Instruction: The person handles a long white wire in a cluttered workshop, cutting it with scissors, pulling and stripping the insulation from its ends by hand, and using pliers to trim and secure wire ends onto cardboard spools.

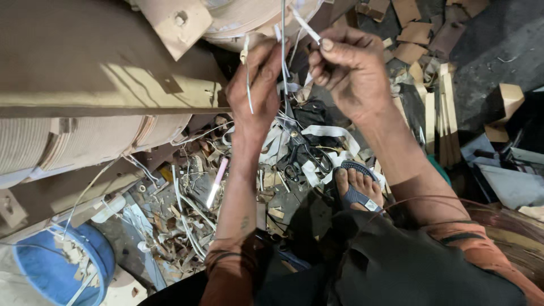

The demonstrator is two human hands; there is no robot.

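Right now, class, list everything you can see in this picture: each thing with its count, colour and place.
coil: one, tan, left, wound in layers
strips: several, white, thin, held between both hands
scissors: one pair, black, on the floor below the hands
tube: one, pale pink, among the floor scraps
bucket: one, blue, bottom left
offcuts: many, brown, top right
sandal: one, blue, on the foot
left hand: fingers on a strip
right hand: fingers pinching a strip
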